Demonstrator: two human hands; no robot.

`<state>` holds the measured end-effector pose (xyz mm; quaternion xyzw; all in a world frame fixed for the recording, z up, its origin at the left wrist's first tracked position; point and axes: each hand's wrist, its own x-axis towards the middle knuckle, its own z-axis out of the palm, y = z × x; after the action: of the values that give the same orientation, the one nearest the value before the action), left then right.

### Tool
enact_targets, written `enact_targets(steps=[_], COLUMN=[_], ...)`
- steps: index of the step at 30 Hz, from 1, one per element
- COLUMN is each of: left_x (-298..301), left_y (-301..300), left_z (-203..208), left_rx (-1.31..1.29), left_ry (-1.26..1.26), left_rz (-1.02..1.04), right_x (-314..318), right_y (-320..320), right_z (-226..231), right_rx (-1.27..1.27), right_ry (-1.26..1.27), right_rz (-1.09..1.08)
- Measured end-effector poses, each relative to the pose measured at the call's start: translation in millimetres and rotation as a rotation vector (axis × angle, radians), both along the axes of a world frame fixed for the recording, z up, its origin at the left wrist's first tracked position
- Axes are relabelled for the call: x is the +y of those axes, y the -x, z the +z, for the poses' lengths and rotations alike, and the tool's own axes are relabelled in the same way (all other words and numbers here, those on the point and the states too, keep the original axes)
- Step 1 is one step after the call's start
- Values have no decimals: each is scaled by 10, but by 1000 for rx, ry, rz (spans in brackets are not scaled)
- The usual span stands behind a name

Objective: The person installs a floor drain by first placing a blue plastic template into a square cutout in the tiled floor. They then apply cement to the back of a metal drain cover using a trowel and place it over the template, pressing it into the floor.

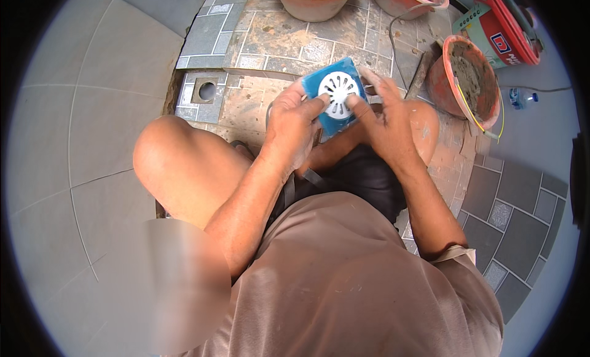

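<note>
Head view: two bare hands hold a square blue drain cover [322, 76] up above the tiled floor [522, 191].
Left hand [290, 117]: it grips the left side of the drain cover, thumb on top of the white round grate [338, 88].
Right hand [388, 117]: it grips the right side, thumb on the grate too, with some fingers bent around the edge.
Drain cover: it is tilted, in front of the dark shorts [362, 178] and between the two bent knees [161, 138].
Round hole [207, 91]: it is in a small square in the floor, near the edge of the big pale tiles [46, 142].
Orange bucket [441, 77]: it has grey mortar [470, 74] inside and sits near the floor's right edge.
Green and red tub [481, 32]: it is just beside the orange bucket, toward the far right corner.
Water bottle [522, 99]: it is near the orange bucket.
Two basins [314, 10]: they sit at the floor's far edge.
</note>
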<state>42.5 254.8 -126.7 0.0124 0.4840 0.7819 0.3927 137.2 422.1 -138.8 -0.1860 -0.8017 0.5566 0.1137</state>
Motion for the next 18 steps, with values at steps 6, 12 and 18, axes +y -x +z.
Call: enact_targets(steps=[6, 12, 18], left_x=[-3, -78, -48], left_y=[-89, -119, -149], left_z=[17, 63, 39], left_rx=[118, 417, 786], left_ry=[-34, 0, 163], left_rz=[7, -29, 57], right_x=[-86, 27, -67], right_y=[7, -115, -148], right_z=[-89, 11, 0], right_rx=[62, 157, 158], right_ry=[172, 1135, 1157], right_rz=[84, 242, 194])
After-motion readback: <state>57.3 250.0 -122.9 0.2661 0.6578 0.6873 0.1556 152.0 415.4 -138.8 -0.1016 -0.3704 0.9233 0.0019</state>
